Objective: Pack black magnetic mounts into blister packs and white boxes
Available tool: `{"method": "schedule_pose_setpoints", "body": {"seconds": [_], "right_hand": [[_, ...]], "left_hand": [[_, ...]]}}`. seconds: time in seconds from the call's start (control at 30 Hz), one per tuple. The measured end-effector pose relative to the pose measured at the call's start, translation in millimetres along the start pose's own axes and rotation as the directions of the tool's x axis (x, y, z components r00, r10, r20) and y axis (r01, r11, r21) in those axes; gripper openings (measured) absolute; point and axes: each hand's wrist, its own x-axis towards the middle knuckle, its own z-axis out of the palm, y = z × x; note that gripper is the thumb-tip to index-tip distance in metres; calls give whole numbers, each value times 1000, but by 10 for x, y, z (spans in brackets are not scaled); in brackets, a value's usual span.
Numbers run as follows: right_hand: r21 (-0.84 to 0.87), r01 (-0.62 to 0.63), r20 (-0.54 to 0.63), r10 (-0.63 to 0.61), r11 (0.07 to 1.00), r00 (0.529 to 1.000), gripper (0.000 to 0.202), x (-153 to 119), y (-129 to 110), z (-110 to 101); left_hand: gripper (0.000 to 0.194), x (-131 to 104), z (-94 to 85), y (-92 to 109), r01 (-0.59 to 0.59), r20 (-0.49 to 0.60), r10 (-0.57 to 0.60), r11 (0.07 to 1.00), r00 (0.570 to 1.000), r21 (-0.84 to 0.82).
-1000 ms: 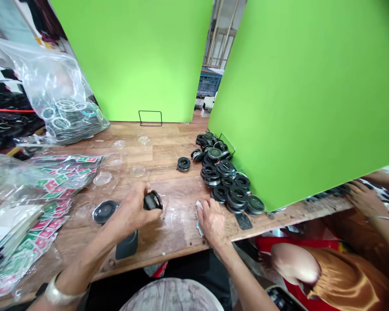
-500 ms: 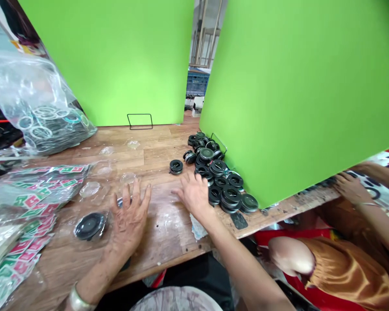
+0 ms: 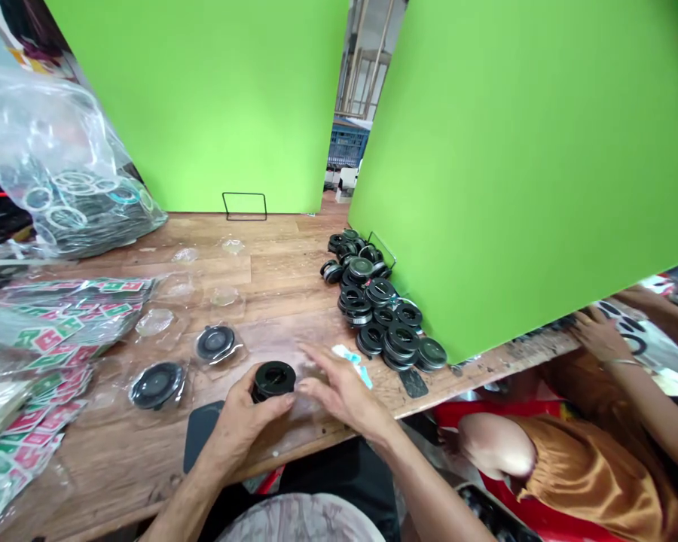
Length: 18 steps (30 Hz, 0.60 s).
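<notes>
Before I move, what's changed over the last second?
The left hand set its black part in a second shell and now holds another part, apparently the lone one from beside the pile, brought closer in. The right hand let go of the white-blue scrap and is beside the held part. Pile and first filled shell look unchanged.

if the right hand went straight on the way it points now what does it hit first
Probably the black round part held in the left hand: it sits close in front of the right hand, though the depth between them is hard to judge.
</notes>
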Motion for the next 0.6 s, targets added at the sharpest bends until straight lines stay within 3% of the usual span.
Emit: {"method": "schedule_pose_setpoints", "body": {"seconds": [0.1, 0.17, 0.27, 0.4, 0.43, 0.5, 0.57, 0.6], "right_hand": [[-242, -88, -176, 46, 966, 983, 30, -312, 209, 39], [-168, -63, -251, 19, 984, 968, 20, -376, 223, 126], [-22, 68, -290, -72, 997, 954, 25, -306, -15, 293], [-110, 161, -243, -184, 981, 952, 31, -78, -260, 327], [-162, 127, -273, -168, 979, 947, 31, -16, -244, 282], [-325, 16, -380, -146, 946, 913, 29, 82, -176, 165], [-458, -18, -442, -210, 889, 872, 29, 119, -159, 92], [-476, 46, -399, -263, 878, 878, 33, 111, -191, 99]], "left_hand": [[41, -51, -12, -42, -19, -36, 20, 1000, 999, 14], [42, -95, 58, -70, -84, -48, 90, 991, 995, 105], [36, -167, 248, -76, -237, -21, 246, 951, 969, 197], [40, -271, 368, 3, -346, -17, 353, 924, 935, 163], [39, -302, 350, 36, -310, -17, 315, 943, 949, 122], [37, -360, 279, 107, -117, -14, 116, 987, 993, -108], [38, -409, 204, 172, 104, 14, -109, 887, 994, -451], [41, -432, 174, 200, 162, 28, -180, 792, 983, -589]]}}
